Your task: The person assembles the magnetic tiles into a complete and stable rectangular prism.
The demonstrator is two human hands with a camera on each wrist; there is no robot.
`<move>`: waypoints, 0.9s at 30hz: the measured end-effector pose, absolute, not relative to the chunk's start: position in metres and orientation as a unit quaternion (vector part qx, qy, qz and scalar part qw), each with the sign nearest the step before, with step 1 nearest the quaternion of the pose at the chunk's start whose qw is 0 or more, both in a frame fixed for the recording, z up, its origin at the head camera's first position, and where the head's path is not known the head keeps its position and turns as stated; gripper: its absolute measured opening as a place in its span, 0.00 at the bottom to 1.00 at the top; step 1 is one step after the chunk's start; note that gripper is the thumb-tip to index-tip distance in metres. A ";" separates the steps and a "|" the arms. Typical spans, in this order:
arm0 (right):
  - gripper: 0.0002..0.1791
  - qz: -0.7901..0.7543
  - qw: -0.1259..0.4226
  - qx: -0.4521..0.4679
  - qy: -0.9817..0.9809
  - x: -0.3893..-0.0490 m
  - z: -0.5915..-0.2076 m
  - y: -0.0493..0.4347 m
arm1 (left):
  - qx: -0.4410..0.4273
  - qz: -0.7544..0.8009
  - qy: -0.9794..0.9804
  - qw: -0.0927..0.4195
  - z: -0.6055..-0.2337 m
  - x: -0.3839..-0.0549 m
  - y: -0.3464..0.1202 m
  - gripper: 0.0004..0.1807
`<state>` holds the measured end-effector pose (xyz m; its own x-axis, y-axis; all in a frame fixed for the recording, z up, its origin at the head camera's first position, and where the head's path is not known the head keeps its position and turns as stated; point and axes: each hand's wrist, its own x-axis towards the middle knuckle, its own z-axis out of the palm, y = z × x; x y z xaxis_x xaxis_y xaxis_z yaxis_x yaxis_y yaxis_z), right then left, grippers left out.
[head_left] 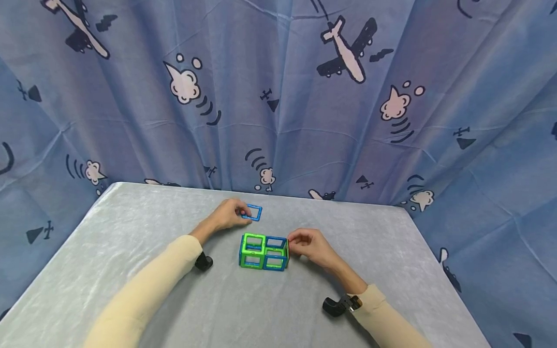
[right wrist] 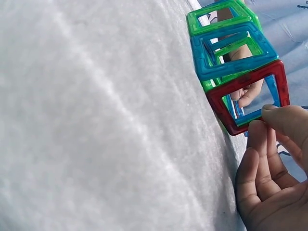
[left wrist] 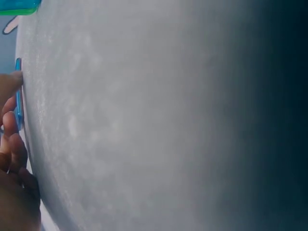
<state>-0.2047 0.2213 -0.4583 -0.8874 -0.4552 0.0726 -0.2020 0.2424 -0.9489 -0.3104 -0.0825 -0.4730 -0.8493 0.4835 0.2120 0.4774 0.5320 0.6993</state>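
My left hand pinches a blue square magnetic tile by its left side, towards the back of the table. In the left wrist view this tile shows edge-on between thumb and fingers. Nearer the front, a hollow box of green and blue magnetic tiles, two cubes long, stands on the table. At its right end is a red square tile, upright against the neighbouring blue tile. My right hand pinches the red tile at an edge between thumb and forefinger, its other fingers loosely curled.
A pale cloth covers the table. Behind it hangs a blue curtain printed with planes and clouds. Black wrist cameras, one of them here, sit beneath both forearms close to the tabletop.
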 end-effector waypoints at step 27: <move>0.09 -0.582 0.112 -0.206 0.779 -0.206 -0.459 0.222 | 0.284 0.393 0.874 -0.015 -0.463 -0.310 -0.088 0.03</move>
